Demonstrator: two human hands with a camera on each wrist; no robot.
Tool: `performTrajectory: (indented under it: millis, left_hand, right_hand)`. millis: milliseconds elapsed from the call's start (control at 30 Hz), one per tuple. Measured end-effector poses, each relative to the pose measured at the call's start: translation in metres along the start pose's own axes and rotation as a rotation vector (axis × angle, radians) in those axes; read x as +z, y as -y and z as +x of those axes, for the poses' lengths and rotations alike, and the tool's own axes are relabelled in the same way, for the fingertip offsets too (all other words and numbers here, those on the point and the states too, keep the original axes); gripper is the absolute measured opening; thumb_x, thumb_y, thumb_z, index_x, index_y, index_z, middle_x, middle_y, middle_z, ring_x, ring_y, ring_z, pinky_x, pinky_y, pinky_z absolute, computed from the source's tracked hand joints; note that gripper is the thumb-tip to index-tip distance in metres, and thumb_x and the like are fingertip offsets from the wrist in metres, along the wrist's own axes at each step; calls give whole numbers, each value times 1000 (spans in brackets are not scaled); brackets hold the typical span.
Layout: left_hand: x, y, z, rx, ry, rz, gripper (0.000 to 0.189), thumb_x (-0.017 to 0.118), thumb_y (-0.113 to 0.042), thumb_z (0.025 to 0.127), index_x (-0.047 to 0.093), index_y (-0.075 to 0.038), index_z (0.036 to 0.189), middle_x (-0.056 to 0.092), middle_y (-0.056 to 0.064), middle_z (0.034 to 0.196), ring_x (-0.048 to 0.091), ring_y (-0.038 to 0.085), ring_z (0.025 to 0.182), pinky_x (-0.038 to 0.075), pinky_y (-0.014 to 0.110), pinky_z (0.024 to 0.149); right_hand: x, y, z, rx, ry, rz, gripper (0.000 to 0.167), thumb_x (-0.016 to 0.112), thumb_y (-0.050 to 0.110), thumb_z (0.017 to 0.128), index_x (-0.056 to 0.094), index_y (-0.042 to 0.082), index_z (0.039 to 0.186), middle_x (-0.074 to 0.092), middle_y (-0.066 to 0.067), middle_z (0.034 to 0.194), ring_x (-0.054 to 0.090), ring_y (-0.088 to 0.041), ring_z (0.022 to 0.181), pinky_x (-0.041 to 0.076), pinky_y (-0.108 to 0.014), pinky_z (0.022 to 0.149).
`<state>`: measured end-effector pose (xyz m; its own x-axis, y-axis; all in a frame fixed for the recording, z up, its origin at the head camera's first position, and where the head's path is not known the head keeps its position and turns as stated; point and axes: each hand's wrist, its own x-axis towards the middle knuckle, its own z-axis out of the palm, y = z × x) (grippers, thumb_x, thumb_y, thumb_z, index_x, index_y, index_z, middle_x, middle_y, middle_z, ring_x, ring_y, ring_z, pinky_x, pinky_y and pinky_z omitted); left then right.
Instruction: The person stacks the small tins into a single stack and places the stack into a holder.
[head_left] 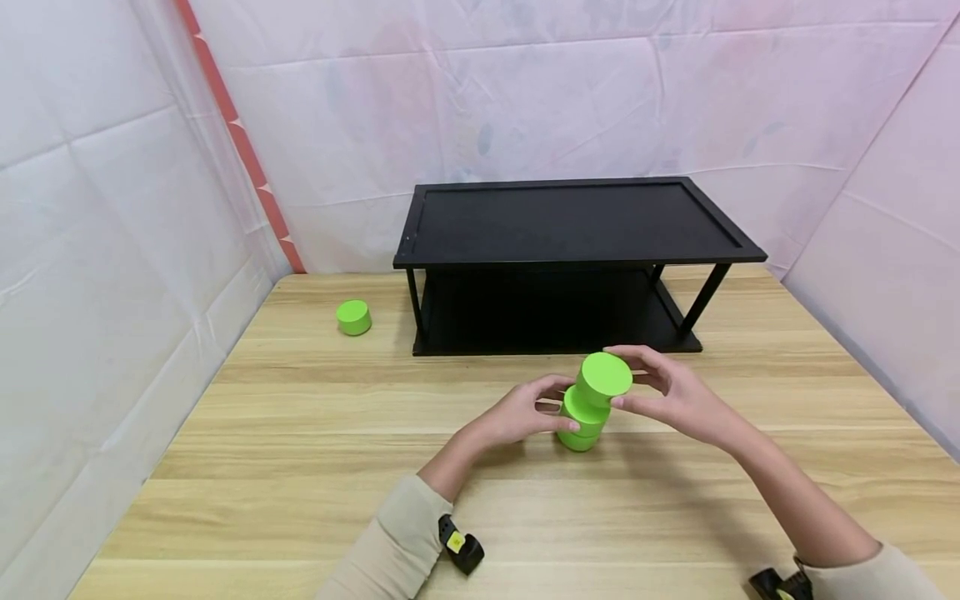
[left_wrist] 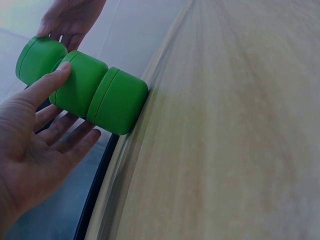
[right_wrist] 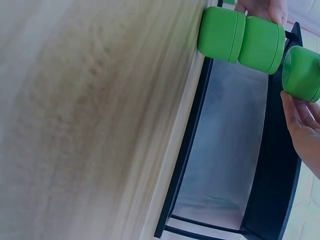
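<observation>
Two round green jars with lids stand one on the other on the wooden table. My left hand (head_left: pixel 525 412) holds the stack from the left, its thumb and fingers around the middle jar (left_wrist: pixel 82 82). Beneath that, the bottom jar (left_wrist: pixel 120 102) rests on the table. From the right, my right hand (head_left: pixel 678 400) grips a third green jar (head_left: pixel 606 377) between thumb and fingers. This jar is tilted and set off to the right above the middle one; a gap shows between them in the right wrist view.
Behind the hands stands a black two-level rack (head_left: pixel 577 221) with a flat top tray and a lower shelf. Another green jar (head_left: pixel 354 317) sits on the wooden table (head_left: pixel 315 467), left of the rack. Pale sheeting (head_left: pixel 540 108) closes off the back and sides.
</observation>
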<state>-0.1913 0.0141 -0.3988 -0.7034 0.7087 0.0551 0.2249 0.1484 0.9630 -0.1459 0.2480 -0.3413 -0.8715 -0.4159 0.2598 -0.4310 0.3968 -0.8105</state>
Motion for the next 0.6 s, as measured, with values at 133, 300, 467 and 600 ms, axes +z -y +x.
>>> performTrajectory:
  millis: [133,300,467,600]
  left_hand:
    - [0,0,0,-8,-3,3,56,72,-15,82,47,-9,131,53,-1,123,51,11,110,43,22,89]
    - [0,-1,-1,-11,-6,-3,57,72,-15,81,47,-8,132,53,0,123,51,11,110,44,22,88]
    - [0,-1,-1,-5,-10,-15,56,72,-12,81,47,-6,131,53,0,123,51,11,109,44,22,88]
    - [0,-1,0,3,-11,-10,55,72,-12,81,47,-6,131,53,0,123,51,11,109,44,21,88]
  right_hand:
    - [3,0,-1,6,5,1,53,71,5,80,47,5,128,54,-9,119,55,-21,103,46,-21,85]
    - [6,1,-1,8,11,10,53,72,5,79,48,5,127,53,-8,120,55,-22,103,46,-22,85]
    - [8,0,-3,-10,22,14,54,72,4,80,47,3,128,52,-10,122,55,-22,103,46,-22,85]
    - [10,0,-4,4,26,4,54,71,6,81,47,3,128,52,-10,122,55,-23,103,47,-22,84]
